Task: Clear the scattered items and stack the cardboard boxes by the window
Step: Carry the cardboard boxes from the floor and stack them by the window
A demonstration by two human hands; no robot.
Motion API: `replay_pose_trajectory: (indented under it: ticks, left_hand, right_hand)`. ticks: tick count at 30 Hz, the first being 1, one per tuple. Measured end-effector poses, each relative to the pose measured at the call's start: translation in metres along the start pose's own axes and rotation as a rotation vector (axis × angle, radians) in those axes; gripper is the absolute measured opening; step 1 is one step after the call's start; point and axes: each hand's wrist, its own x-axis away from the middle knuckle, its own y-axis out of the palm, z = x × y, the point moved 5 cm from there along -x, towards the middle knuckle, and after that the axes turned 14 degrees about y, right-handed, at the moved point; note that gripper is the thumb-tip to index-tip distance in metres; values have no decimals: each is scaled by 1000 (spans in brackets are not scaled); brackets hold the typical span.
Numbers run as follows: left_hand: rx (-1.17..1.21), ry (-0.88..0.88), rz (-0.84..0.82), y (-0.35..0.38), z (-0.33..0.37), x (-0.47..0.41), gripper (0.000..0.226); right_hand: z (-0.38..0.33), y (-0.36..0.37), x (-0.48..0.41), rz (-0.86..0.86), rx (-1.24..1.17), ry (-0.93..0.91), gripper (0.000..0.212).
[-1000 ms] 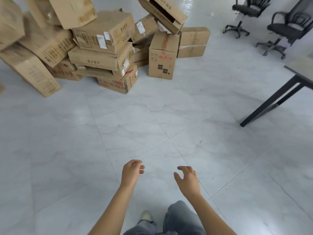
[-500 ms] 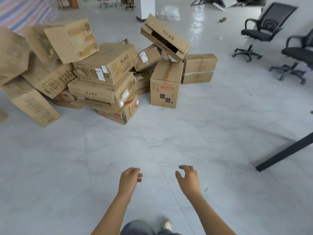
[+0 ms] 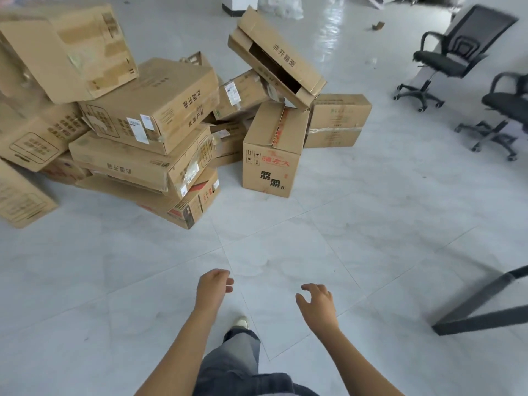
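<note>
A jumbled heap of brown cardboard boxes (image 3: pixel 148 107) fills the upper left of the floor. An upright box with red and black print (image 3: pixel 273 155) stands at its right front. A flat open box (image 3: pixel 277 58) leans tilted on top of it, and a taped box (image 3: pixel 337 121) sits behind. My left hand (image 3: pixel 213 287) and my right hand (image 3: pixel 317 301) hang low over bare tiles, well short of the boxes. Both hold nothing, their fingers loosely curled.
Two black office chairs (image 3: pixel 445 58) (image 3: pixel 505 115) stand at the upper right. A dark table leg (image 3: pixel 483 304) slants across the floor at the right. A small cardboard scrap (image 3: pixel 378 25) lies far back. My leg and shoe (image 3: pixel 241 322) are below my hands.
The view has closed in on the box heap, which looks larger and lower in the frame. Both hands stay empty in front of me. The table leg has slid to the lower right.
</note>
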Motion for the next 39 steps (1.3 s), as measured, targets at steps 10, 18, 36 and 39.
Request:
replay_pose_trajectory:
  ticks: [10, 18, 36, 39]
  left_hand:
    - [-2, -63, -126, 54, 75, -141, 16]
    - [-50, -36, -69, 121, 140, -264, 21]
    - [-77, -93, 34, 245, 259, -457, 21]
    - [-54, -78, 23, 257, 283, -518, 22]
  right_hand:
    - [-93, -31, -107, -15, 6, 63, 35]
    - [-132, -91, -249, 7, -41, 91, 34]
    - [-252, -216, -514, -23, -44, 70, 36]
    - [-284, -231, -560, 23, -69, 88, 35]
